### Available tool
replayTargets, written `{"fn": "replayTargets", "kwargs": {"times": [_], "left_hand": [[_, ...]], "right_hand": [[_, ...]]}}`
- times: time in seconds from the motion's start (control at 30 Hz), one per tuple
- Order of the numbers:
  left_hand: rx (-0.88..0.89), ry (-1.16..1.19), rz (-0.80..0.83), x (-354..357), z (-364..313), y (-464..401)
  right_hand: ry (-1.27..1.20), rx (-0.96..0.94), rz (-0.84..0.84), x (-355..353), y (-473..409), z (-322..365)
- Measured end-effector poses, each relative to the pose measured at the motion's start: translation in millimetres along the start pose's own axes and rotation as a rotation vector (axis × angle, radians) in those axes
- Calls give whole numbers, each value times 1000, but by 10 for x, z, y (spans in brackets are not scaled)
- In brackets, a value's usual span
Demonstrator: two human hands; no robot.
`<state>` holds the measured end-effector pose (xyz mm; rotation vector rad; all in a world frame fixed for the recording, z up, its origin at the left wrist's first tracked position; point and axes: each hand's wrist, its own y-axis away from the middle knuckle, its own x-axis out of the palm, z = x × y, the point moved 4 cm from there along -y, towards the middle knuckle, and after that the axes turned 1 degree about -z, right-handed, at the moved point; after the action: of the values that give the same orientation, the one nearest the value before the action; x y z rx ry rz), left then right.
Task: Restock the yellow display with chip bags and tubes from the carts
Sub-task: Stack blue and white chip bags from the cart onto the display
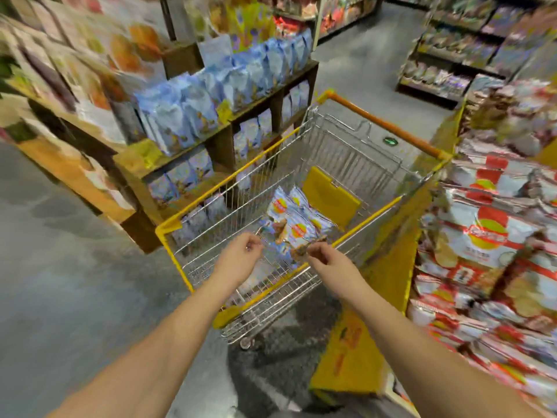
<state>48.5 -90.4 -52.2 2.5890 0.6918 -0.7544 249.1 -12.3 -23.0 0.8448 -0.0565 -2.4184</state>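
Observation:
A wire cart (346, 140) with a yellow rim and orange handle stands in front of me. Several blue-and-white striped chip bags (301, 206) lie at its bottom. One blue-striped chip bag (289, 233) is held up between my hands over the cart's near end. My left hand (241, 256) has its fingers curled at the bag's left top corner. My right hand (327, 259) pinches its right top edge. The yellow display (388, 273) stands right of the cart, stacked with red-and-white chip bags (488, 236). The picture is blurred by motion.
A wooden shelf unit (223, 128) with light blue bags stands left of the cart, touching its side. More shelves (452, 55) line the far aisle. Grey floor (75, 282) stretches to my left and beyond the cart.

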Motion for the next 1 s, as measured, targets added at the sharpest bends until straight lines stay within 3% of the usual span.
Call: {"fn": "replayTargets", "kwargs": {"times": [0.23, 0.4, 0.57, 0.83, 1.0], "left_hand": [[-37, -110, 128, 72, 112, -755], [-82, -229, 177, 287, 25, -1555], [-128, -358, 226, 751, 12, -2607], [108, -740, 442, 1411, 118, -3707], [260, -1090, 544, 1939, 368, -4197]], "right_hand": [[52, 161, 54, 29, -758, -40], [96, 336, 51, 77, -1633, -461], [153, 457, 178, 141, -2579, -1016], [328, 571, 326, 412, -3477, -1652], [624, 474, 318, 648, -3771, -1968]]}}
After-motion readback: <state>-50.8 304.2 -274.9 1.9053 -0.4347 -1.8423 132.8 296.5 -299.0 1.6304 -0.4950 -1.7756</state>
